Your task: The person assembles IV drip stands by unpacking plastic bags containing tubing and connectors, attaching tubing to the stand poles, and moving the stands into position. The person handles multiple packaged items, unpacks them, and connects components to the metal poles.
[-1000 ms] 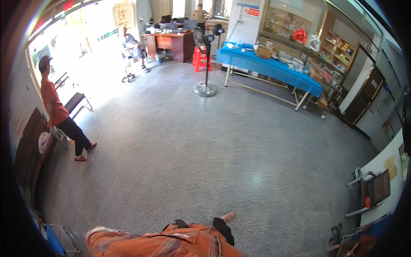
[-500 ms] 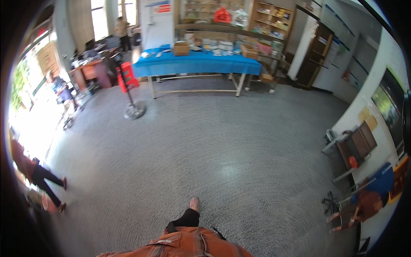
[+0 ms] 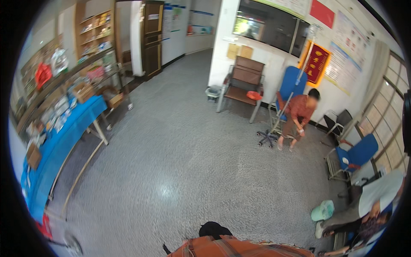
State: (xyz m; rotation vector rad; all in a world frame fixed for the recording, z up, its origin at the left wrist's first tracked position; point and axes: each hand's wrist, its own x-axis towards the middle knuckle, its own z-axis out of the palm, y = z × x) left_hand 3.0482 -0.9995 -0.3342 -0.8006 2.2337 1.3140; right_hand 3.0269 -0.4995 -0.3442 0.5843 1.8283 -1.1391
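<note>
Neither of my hands shows in the head view. At the lower edge I see only the front of my orange plaid shirt [image 3: 235,247] and a dark shape [image 3: 214,230] just beyond it, probably my knee or trouser leg. No object is near enough to be touched by a hand in view. To the left stands a long table with a blue cover [image 3: 70,139], bearing cardboard boxes [image 3: 83,91] and small packages.
A brown metal-framed chair [image 3: 247,73] stands along the far wall. Right of it, a person in red [image 3: 299,109] sits by a drip stand [image 3: 305,64]. Further right are a blue chair [image 3: 361,152], a green-lined bin [image 3: 322,211] and more people. A dark door [image 3: 152,38] stands far left.
My view has swung to the right. The blue table moved from the middle to the left, and the chairs and seated person came towards the middle. My bare-looking foot left view.
</note>
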